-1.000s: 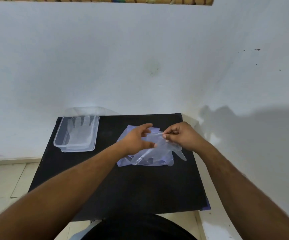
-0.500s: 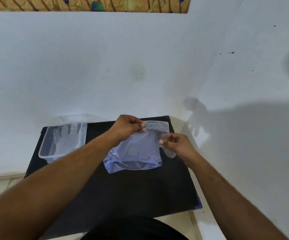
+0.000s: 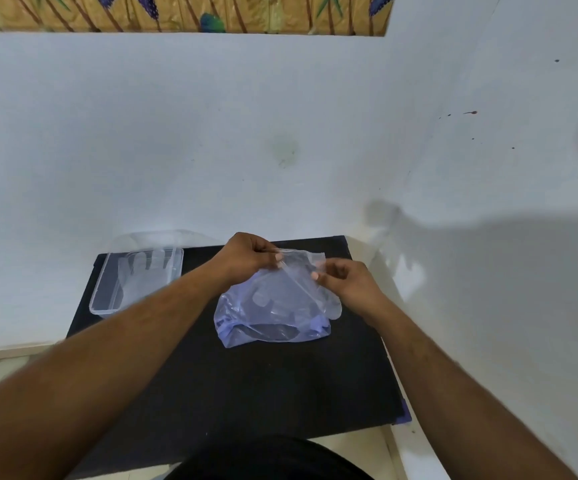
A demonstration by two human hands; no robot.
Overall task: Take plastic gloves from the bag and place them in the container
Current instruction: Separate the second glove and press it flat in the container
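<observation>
I have both hands up at the mouth of the thin, bluish-clear plastic bag [image 3: 273, 306], which sits near the middle of the black counter [image 3: 246, 386] with its bottom crumpled on the surface. My left hand [image 3: 246, 258] is closed in a pinch on the top edge of the bag at its far side. My right hand [image 3: 344, 282] pinches thin film at the bag's mouth on the near right; I cannot tell for certain whether that film is the bag's other lip or a transparent plastic glove [image 3: 330, 308], part of which seems to hang out under that hand. More gloves show faintly through the bag wall.

The clear rectangular plastic container [image 3: 102, 299] stands at the far left of the counter, well apart from the bag, with at least one flat glove already lying in it.

I judge this to be the extraction step, with the task partly done. Next I would keep the left pinch steady to anchor the bag, draw one glove free with the right hand without dragging others along, then carry it left over the container's rim.
</observation>
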